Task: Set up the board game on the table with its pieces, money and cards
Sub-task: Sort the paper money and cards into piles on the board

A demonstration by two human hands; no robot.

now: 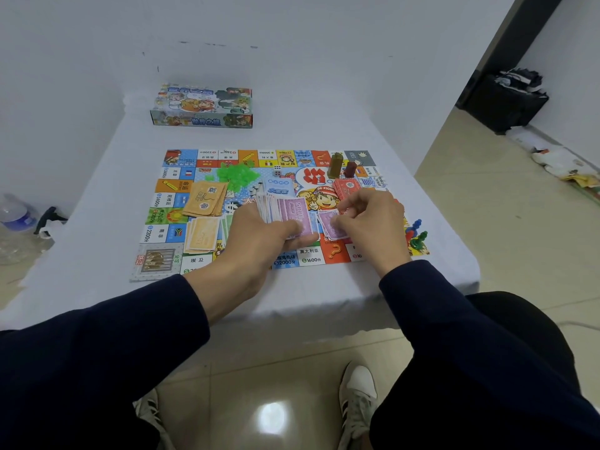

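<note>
The game board (207, 177) lies flat in the middle of the worktop (324, 125), its near edge close to the worktop's front edge. My left grip (259, 241) is curled round a fanned stack of play money (285, 214), a purple 5000 note on top, held over the board's near middle. My right grip (370, 219) pinches a single purple note (329, 224) just beside that fan, fingers bent tight on it. Toward the board's left edge lie tan cards (204, 199), with a pile of tan notes (201, 235) nearer me. Green plastic houses (235, 175) are heaped near the far edge, a die (277, 170) beside them, then blue cards (276, 186) and red cards (347, 188). Two tall tokens (341, 165) stand at the far right corner; pawns (417, 235) cluster at the near right corner. The game box (201, 107) sits shut near the worktop's far left corner; I cannot tell its contents.
</note>
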